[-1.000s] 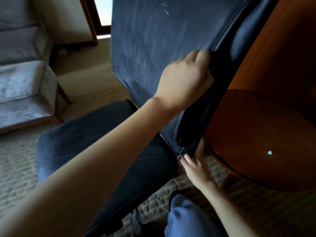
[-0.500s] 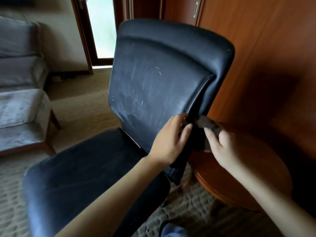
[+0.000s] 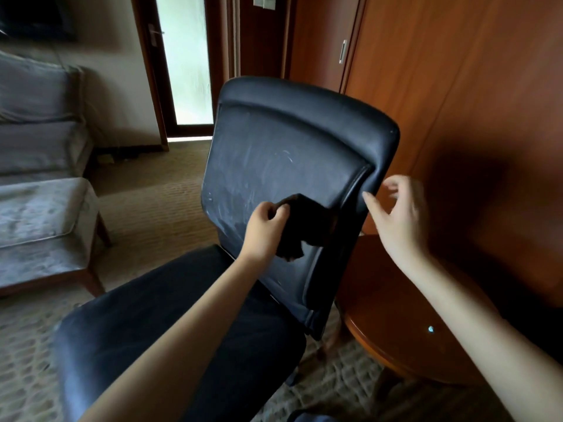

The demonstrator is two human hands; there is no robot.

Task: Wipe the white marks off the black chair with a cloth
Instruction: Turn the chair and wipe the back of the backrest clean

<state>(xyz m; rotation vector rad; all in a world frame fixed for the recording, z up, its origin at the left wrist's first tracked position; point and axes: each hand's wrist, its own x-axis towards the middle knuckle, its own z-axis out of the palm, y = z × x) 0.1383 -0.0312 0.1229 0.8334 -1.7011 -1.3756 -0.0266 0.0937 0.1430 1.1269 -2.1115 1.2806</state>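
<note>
I'm scanning the whole head view and I'm finding nothing I can read. No text, label, brand or number is showing on the black chair [image 3: 292,166] or on the dark cloth [image 3: 301,222]. The small pale plate [image 3: 264,0] on the wall at the top edge is coming through too blurred to tell whether it carries any marking.
</note>
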